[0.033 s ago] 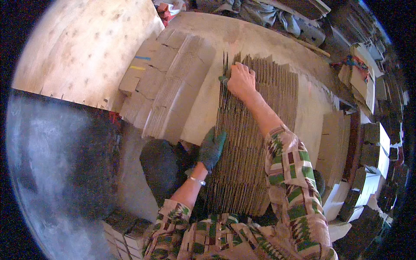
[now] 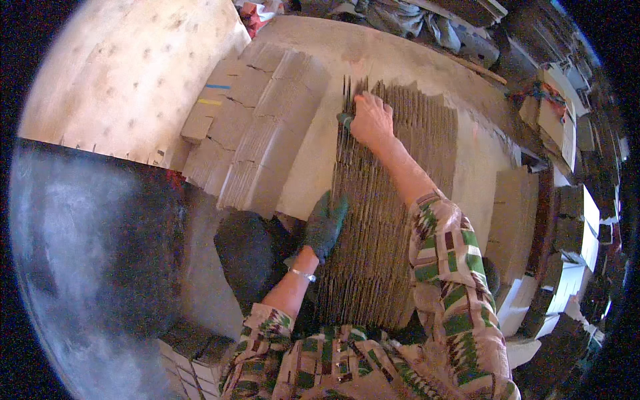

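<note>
Honestly, brown cardboard sheets stand packed, ragged-ended, toward the near edge of the tabletop; left hand half-open against them, right hand curled atop, can't tell if gripping.

The stack is made of rough, dull cardboard. The sleeves are made of cloth, the bracelet of shiny metal.

Green-patterned sleeves, dark glove, silver bracelet
</note>
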{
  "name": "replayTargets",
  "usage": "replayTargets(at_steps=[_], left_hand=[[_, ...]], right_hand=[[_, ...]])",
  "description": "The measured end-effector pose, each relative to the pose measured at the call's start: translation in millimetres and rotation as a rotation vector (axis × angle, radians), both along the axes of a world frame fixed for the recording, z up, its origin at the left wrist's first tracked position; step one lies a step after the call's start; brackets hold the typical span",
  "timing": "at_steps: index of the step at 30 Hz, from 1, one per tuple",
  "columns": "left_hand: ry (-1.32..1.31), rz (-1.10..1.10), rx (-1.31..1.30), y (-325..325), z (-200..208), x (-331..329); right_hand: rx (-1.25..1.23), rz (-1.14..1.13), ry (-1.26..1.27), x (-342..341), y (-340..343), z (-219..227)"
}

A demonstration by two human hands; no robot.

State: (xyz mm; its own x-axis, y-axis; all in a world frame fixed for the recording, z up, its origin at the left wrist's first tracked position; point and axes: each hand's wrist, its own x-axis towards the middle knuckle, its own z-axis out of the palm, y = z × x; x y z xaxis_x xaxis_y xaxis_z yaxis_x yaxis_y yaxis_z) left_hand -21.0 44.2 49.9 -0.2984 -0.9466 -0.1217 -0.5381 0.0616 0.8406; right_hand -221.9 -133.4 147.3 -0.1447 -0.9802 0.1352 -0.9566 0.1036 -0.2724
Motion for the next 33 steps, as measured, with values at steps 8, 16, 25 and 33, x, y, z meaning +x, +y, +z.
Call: replayTargets(at_steps=[8,16,25,33], left_hand=[[-0.395,-0.188,-0.361,-2.1,-22.6,3.3],[0.198,0.116,0.418,-33.6,43.6,-14.9],[0.240,0.095,0.084,-39.4,97.9,-15.6],[0.712,0.000,-0.293,-70.2,268.2,-11.0]], right_hand=[[-0.092,-0.526,-0.131,-150.7,181.3,-18.9],[0.075,-0.533,-1.000,-59.4,236.1,-55.1],[-0.200,-0.463,-1.084,-43.1,234.5,42.3],[-0.727,0.077,-0.924,-62.4,203.9,201.1]])
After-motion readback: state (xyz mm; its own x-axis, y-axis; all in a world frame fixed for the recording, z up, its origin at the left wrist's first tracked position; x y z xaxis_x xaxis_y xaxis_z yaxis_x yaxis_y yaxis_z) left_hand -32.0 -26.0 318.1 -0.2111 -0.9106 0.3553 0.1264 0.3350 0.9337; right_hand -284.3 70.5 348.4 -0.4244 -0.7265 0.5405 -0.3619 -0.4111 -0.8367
